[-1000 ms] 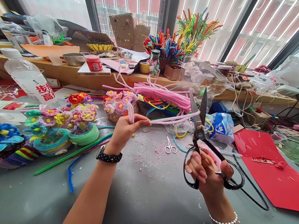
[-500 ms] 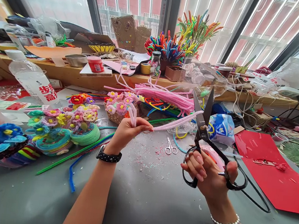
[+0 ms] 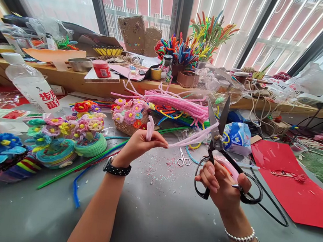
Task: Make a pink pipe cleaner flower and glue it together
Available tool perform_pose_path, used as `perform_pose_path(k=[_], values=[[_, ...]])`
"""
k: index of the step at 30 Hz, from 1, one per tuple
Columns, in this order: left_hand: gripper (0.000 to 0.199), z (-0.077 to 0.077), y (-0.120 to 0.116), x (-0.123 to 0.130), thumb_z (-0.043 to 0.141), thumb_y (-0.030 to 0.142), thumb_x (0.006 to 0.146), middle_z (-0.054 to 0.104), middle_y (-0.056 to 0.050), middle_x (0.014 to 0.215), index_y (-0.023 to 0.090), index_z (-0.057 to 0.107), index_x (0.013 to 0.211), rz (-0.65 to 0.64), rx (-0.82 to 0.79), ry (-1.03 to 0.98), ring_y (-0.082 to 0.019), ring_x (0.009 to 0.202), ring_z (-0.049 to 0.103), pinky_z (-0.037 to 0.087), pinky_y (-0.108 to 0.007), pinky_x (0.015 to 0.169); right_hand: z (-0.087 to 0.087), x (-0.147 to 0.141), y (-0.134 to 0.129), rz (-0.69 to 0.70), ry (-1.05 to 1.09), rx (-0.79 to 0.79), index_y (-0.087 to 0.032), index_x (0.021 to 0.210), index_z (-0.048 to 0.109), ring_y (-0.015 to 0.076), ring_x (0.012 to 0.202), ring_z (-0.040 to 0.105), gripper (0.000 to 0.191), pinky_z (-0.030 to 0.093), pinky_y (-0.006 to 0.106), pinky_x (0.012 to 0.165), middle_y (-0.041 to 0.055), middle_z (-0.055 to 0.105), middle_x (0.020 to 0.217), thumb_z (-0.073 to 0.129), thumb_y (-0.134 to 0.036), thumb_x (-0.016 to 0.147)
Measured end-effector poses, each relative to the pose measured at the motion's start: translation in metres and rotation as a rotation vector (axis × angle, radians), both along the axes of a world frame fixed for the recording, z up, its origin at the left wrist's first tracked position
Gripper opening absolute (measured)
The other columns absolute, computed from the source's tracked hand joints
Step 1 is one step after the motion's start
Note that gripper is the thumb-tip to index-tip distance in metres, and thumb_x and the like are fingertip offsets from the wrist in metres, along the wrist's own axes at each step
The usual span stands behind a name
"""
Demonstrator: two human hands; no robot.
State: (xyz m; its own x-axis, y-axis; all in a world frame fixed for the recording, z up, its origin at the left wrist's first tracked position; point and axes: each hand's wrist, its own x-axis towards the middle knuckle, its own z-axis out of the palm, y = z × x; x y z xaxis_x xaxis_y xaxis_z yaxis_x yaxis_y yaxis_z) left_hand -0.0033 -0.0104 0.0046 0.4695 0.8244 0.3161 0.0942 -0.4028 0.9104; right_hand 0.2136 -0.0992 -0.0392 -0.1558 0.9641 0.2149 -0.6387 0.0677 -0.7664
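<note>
One basket [image 3: 123, 127], flowers [image 3: 130, 111] inside; left fingers [image 3: 158, 138] pinching pink stems [image 3: 196, 136], right fingers [image 3: 210, 176] gripping scissors [image 3: 217, 139].

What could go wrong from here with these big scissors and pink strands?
The pale pink strands run slightly apart toward the open scissors, so a cut might come out uneven. If the left hand slid along them toward the blades, its fingers could get nicked.
</note>
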Motion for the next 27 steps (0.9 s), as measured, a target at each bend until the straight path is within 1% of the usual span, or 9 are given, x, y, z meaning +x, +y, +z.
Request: perform_pose_path(k=[3,8,11,16,18,20,22,24,27], values=[[0.009,-0.001,0.002,-0.001,0.063,0.025,0.066,0.067,-0.005,0.066,0.017,0.067,0.063,0.05,0.0,0.01,-0.014,0.062,0.059,0.046,-0.024,0.061,-0.003,0.001,0.002,-0.066,0.017,-0.047,-0.02,0.051,0.044,0.0039,0.028,0.015,0.028,0.042,0.02,0.04,-0.0116,0.019,0.033,0.055,-0.036,0.072],[0.013,-0.006,0.008,-0.003,0.062,0.029,0.067,0.066,-0.004,0.067,0.016,0.067,0.065,0.218,0.004,-0.047,-0.012,0.06,0.057,0.043,-0.022,0.056,-0.001,0.009,0.005,-0.223,-0.194,-0.038,-0.019,0.054,0.048,0.0056,0.03,0.029,0.028,0.043,0.024,0.045,-0.0088,0.033,0.033,0.053,-0.037,0.075],[0.016,-0.011,0.012,-0.005,0.061,0.032,0.067,0.067,-0.004,0.07,0.017,0.066,0.069,0.357,0.066,-0.033,-0.013,0.062,0.057,0.042,-0.023,0.057,0.0,0.01,0.004,-0.263,-0.324,0.0,-0.019,0.056,0.049,0.0072,0.033,0.035,0.026,0.042,0.025,0.047,-0.007,0.038,0.035,0.052,-0.034,0.076],[0.019,-0.018,0.016,-0.007,0.057,0.034,0.07,0.065,-0.003,0.069,0.018,0.065,0.073,0.533,0.314,0.297,-0.013,0.06,0.055,0.04,-0.025,0.06,-0.001,0.008,0.004,-0.248,-0.408,0.037,-0.019,0.057,0.05,0.0082,0.036,0.037,0.027,0.042,0.025,0.047,-0.0062,0.038,0.036,0.049,-0.037,0.077],[0.018,-0.019,0.016,-0.006,0.055,0.034,0.072,0.065,-0.003,0.069,0.018,0.064,0.075,0.564,0.385,0.459,-0.015,0.062,0.055,0.04,-0.026,0.061,-0.002,0.008,0.003,-0.254,-0.442,0.04,-0.018,0.056,0.05,0.0081,0.037,0.038,0.028,0.043,0.025,0.049,-0.0061,0.039,0.037,0.048,-0.037,0.077],[0.022,-0.019,0.016,-0.005,0.055,0.036,0.072,0.064,-0.003,0.075,0.019,0.062,0.085,0.584,0.413,0.547,-0.016,0.068,0.056,0.04,-0.027,0.063,-0.002,0.009,0.003,-0.265,-0.482,0.044,-0.018,0.055,0.049,0.0083,0.039,0.039,0.029,0.044,0.025,0.051,-0.0057,0.039,0.038,0.048,-0.037,0.078],[0.034,-0.019,0.016,-0.005,0.054,0.041,0.072,0.063,-0.004,0.081,0.02,0.055,0.099,0.626,0.421,0.533,-0.018,0.075,0.056,0.04,-0.028,0.066,-0.002,0.009,0.004,-0.282,-0.521,0.04,-0.018,0.054,0.048,0.0087,0.041,0.041,0.03,0.046,0.026,0.054,-0.0052,0.04,0.039,0.048,-0.036,0.078],[0.038,-0.02,0.017,-0.005,0.05,0.043,0.075,0.06,-0.005,0.084,0.019,0.05,0.104,0.693,0.438,0.467,-0.018,0.079,0.055,0.04,-0.028,0.068,-0.002,0.009,0.004,-0.277,-0.538,0.032,-0.018,0.051,0.046,0.0094,0.043,0.043,0.032,0.046,0.027,0.055,-0.0044,0.041,0.04,0.048,-0.035,0.077],[0.026,-0.019,0.018,-0.006,0.035,0.036,0.084,0.057,-0.004,0.076,0.017,0.053,0.09,0.778,0.483,0.347,-0.017,0.074,0.053,0.039,-0.029,0.068,-0.002,0.009,0.005,-0.192,-0.468,0.02,-0.018,0.056,0.05,0.009,0.042,0.041,0.028,0.047,0.027,0.054,-0.0049,0.04,0.041,0.048,-0.037,0.077]])
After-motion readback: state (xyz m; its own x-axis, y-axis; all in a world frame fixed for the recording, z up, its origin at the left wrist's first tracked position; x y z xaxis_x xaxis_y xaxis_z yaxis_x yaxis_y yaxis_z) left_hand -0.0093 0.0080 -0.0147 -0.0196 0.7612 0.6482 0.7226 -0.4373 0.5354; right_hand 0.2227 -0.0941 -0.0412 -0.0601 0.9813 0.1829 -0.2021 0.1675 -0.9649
